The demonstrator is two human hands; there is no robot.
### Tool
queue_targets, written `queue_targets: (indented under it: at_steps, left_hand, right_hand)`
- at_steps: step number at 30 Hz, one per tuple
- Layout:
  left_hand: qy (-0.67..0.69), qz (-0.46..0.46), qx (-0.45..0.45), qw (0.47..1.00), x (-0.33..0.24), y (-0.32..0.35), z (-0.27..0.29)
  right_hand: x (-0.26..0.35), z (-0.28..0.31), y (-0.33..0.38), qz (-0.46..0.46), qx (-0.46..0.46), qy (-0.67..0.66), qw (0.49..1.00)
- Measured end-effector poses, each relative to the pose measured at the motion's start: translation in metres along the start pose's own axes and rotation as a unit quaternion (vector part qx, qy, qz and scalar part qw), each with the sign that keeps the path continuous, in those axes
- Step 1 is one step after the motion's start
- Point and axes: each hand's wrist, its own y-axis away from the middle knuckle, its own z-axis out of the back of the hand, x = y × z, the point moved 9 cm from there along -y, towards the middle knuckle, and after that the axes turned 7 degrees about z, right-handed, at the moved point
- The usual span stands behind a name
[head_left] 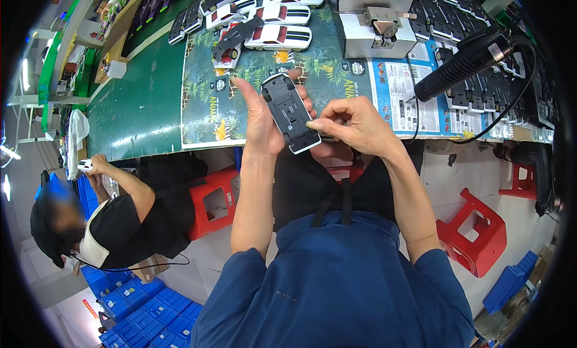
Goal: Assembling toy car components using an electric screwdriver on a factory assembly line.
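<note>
Toy car (293, 116), dark underside up and white along its edges, lies just off centre toward 12 o'clock, above the wearer's lap and in front of the bench (135, 128).

From the left: at 9 o'clock a co-worker's hands raise a small white car (85, 165); the co-worker (129, 227), dressed in black, sits between 8 and 9. Blue crates (153, 315) are stacked between 7 and 8, and a red stool (216, 200) stands at 8.

Near centre toward 11, the left hand (264, 122) carries the car, its grip half open: the car rests across the palm, fingers curling around the far side, thumb standing away from it. Between 11 and 12, white cars with dark stripes (279, 37) stand together on the bench, a dark chassis part (237, 38) beside them.

The right hand (351, 128), near centre at 2, brings thumb and forefinger to the car's edge at its lower right; whether that grip is fully closed or has something small, I cannot tell. At 1 stands a metal fixture (377, 32); at 2, a black powered driver (463, 65) slants above rows of dark chassis parts. Another red stool (475, 237) stands toward 4.
</note>
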Motion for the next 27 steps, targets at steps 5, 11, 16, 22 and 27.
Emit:
queue_targets:
  at_steps: [5,11,16,22,27]
  left_hand:
    - [0.002,-0.003,-0.018,1.000,0.000,0.002,-0.002]
    - [-0.019,-0.038,-0.057,0.997,-0.003,0.006,-0.004]
    - [-0.001,-0.050,-0.044,0.998,-0.003,0.008,-0.007]
    - [-0.012,-0.064,-0.071,0.995,-0.004,0.008,-0.006]
    - [0.020,-0.062,-0.065,0.996,-0.005,0.009,-0.002]
  right_hand:
    - [0.009,-0.003,0.004,0.042,0.017,-0.023,0.999]
    - [0.024,-0.002,0.013,0.096,-0.126,0.069,0.985]
    - [0.032,-0.005,0.019,0.156,-0.191,0.155,0.957]
    - [0.036,-0.007,0.023,0.204,-0.218,0.206,0.932]
    - [0.037,-0.004,0.027,0.185,-0.201,0.137,0.952]
